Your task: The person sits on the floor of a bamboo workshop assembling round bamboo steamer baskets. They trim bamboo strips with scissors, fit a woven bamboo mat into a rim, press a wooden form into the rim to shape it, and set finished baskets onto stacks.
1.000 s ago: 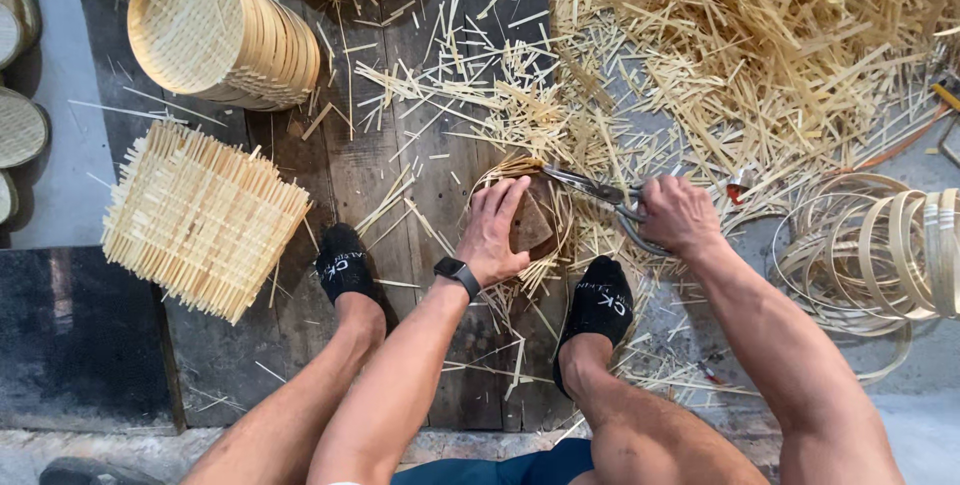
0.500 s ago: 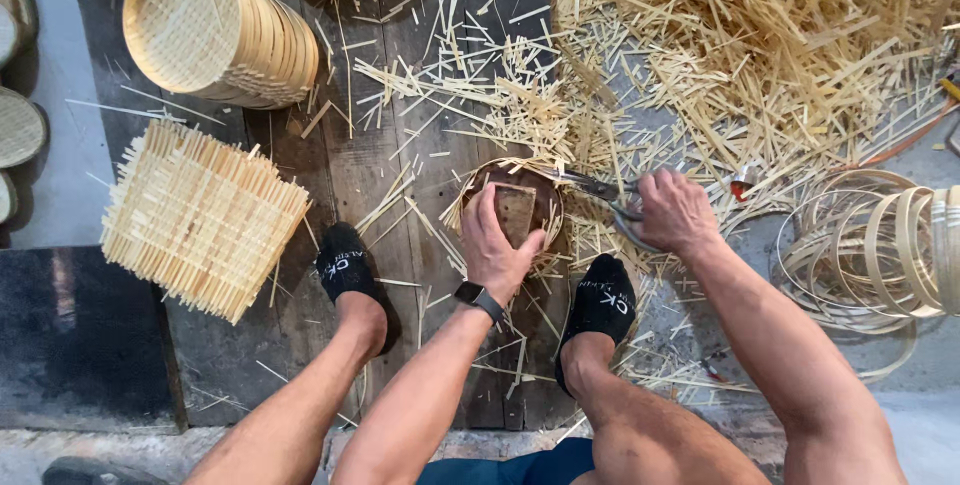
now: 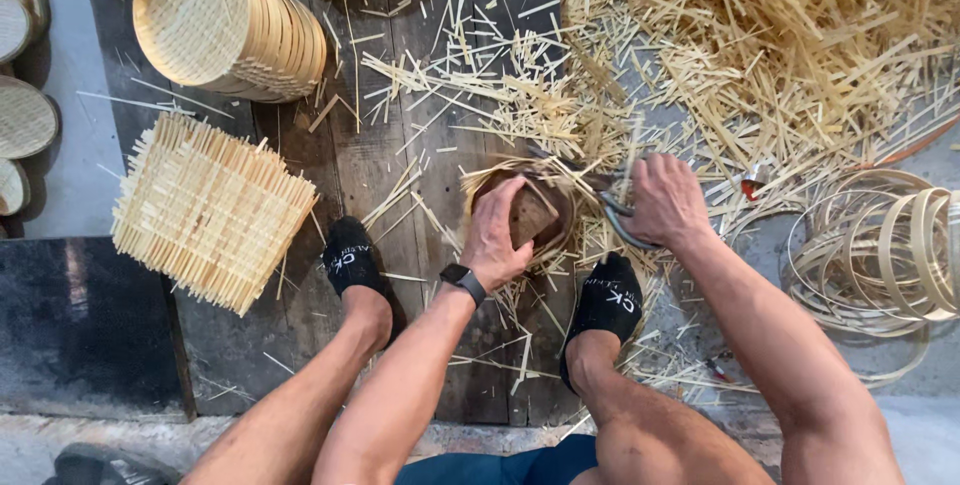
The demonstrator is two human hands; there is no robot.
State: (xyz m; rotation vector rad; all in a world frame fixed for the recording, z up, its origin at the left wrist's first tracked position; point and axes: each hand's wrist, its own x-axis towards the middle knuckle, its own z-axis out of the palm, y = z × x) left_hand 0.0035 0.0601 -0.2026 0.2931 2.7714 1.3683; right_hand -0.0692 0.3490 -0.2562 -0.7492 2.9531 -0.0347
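The left hand (image 3: 497, 235) presses a dark block into a round bamboo basket (image 3: 520, 207) on the plank floor (image 3: 400, 145), fingers curled over the block. The right hand (image 3: 662, 200), just right of the basket, grips shears (image 3: 612, 213), fingers closed around the handles. Ragged strips still fringe the basket's rim, so trimming looks unfinished; finished trays (image 3: 235, 25) stand stacked up-left of the basket.

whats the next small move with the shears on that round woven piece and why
Probably turn the round woven piece a little under the left hand, then snip the next strips. The right hand holds the shears at its right edge, where strip ends jut past the rim, while the left hand presses a brown block onto it. More loose ends show at the front edge.
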